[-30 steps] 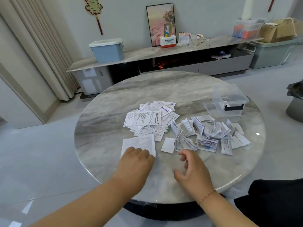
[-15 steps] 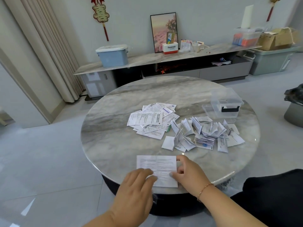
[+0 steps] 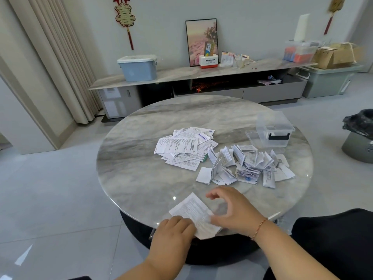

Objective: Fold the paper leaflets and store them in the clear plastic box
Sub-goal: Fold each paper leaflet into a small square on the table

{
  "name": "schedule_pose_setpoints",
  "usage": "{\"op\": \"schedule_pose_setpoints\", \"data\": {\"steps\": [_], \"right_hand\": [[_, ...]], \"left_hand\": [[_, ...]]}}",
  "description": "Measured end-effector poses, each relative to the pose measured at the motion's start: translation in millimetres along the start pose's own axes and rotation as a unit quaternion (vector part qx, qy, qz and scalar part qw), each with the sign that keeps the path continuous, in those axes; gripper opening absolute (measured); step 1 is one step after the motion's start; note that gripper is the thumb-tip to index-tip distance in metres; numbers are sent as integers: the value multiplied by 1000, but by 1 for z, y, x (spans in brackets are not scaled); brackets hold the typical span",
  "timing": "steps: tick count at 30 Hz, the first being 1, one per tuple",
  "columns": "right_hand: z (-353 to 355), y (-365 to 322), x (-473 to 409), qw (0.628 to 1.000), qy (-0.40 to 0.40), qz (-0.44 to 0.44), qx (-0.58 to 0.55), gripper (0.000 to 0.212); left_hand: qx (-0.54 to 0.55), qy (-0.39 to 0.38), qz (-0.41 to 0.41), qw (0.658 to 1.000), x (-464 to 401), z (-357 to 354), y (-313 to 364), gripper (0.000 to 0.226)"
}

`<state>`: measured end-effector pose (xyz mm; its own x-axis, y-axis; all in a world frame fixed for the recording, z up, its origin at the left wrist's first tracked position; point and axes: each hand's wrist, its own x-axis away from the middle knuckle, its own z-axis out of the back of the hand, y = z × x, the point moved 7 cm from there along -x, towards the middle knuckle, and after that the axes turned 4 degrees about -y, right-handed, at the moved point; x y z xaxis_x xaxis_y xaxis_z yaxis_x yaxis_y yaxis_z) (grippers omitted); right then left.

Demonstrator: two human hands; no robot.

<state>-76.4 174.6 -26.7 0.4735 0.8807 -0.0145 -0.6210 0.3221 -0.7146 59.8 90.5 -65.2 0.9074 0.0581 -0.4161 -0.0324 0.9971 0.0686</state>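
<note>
Round marble table [image 3: 141,178] bears one rectangular leaflet [image 3: 193,211].
</note>
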Motion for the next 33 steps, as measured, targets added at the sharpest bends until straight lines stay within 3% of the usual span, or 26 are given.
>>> {"op": "schedule_pose_setpoints", "data": {"steps": [3, 5, 10, 13, 16, 19, 21, 24, 27, 30, 33], "right_hand": [[-14, -3, 11, 985, -167, -9, -31, 69], [-23, 5, 11, 977, -211, -23, -35, 62], [-22, 24, -4, 998, -27, -61, -10, 12], [-28, 24, -5, 994, 44, -100, 28, 19], [-33, 22, -9, 987, 69, -138, 34, 45], [-33, 22, -11, 983, 57, -172, 40, 56], [-32, 21, -6, 977, 48, -199, 58, 56], [-34, 19, 7, 971, 37, -232, 50, 60], [-38, 13, 24, 971, -9, -240, 9, 78], [-20, 5, 36, 977, -20, -175, 124, 94], [-14, 1, 35, 985, -53, -44, 160, 76]], "left_hand": [[86, -9, 7, 996, 3, 2, -4, 18], [161, -14, 65, 985, 4, 1, -13, 16], [220, 30, 193, 956, 7, -8, -31, 12], [248, 37, 263, 932, 6, -10, -37, 21], [248, 41, 282, 926, 2, -8, -37, 35], [192, 56, 263, 944, 2, -2, -36, 46], [114, 65, 182, 974, 1, 2, -24, 46], [50, 4, 69, 996, 1, -7, 6, 46], [58, -25, 48, 997, 0, -15, 16, 43], [82, 4, 11, 997, -4, -10, 11, 14], [149, 4, 6, 989, -4, -7, 3, 13]]}}
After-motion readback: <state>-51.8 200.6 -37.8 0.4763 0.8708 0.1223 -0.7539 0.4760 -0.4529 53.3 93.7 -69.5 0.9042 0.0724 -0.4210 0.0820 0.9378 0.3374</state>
